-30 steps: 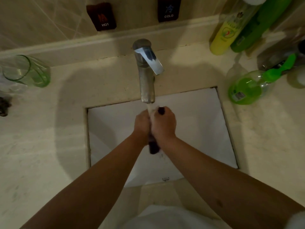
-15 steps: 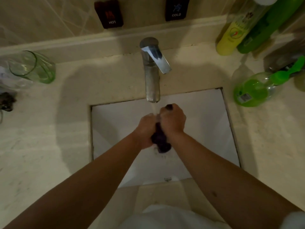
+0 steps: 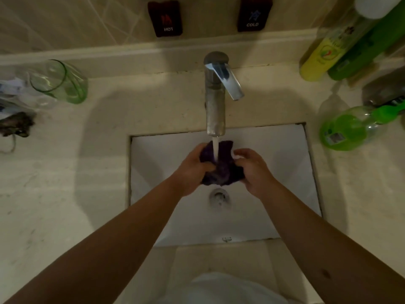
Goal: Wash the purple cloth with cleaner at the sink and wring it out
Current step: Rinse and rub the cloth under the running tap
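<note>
Far off to the left of the hands, at the edge of the counter (image 3: 65, 172), lies a small dark tangled thing (image 3: 16, 125), too dim to make out. Just beyond it, up toward the wall, a green glass (image 3: 60, 81) stands on the counter, with some clear wrapping beside it.

The left hand (image 3: 192, 170) is over the white sink (image 3: 285, 172), its fingers curled shut on the left side of the purple cloth (image 3: 221, 170). The cloth is bunched between the two hands, above the basin and a little beyond the drain (image 3: 219, 197), which shows just nearer the body than the hands. A stream of water (image 3: 215, 150) falls from the tap (image 3: 215, 106) straight onto the top of the cloth, between the two hands. The tap stands directly beyond the hands, its lever (image 3: 230, 84) angled to the right. On the wall behind it are two dark labels, one reading HOT (image 3: 167, 17) to the left and one reading COLD (image 3: 254, 14) to the right.

The right hand (image 3: 255, 172) holds the right side of the cloth, its fingers bent around the fabric and its thumb raised over the top edge.

Well to the right of the hands a green bottle (image 3: 348, 130) lies on its side on the counter. Beyond it, against the wall, stand a yellow bottle (image 3: 322, 55) and a taller green bottle (image 3: 368, 44), touching each other.
</note>
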